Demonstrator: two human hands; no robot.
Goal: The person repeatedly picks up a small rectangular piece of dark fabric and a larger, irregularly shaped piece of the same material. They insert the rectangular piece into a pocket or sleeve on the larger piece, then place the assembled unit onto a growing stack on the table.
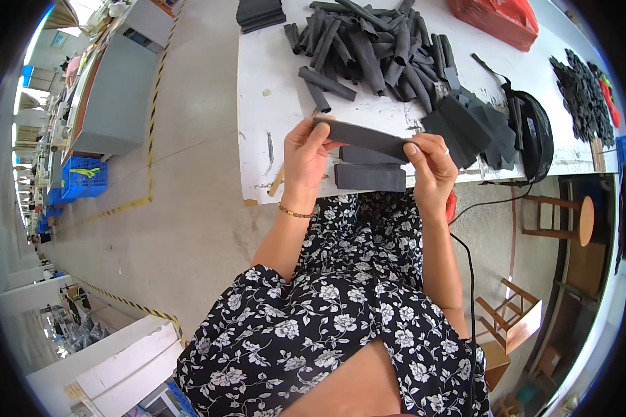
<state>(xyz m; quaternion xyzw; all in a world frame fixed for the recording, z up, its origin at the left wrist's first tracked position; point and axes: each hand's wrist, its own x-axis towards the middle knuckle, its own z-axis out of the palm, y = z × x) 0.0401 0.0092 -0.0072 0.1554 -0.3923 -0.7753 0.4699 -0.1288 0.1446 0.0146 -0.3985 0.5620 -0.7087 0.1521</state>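
"So, which step am I watching remotely?"
"Spreading, I'd judge: left hand and right hand pinch a long dark-grey fabric-like strip between closed fingertips; next needs even grip."

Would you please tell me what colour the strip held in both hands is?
The long, flat strip is dark grey; the head view shows it.

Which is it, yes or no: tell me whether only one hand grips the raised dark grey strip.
No: the left hand and the right hand each pinch one end of the dark grey strip.
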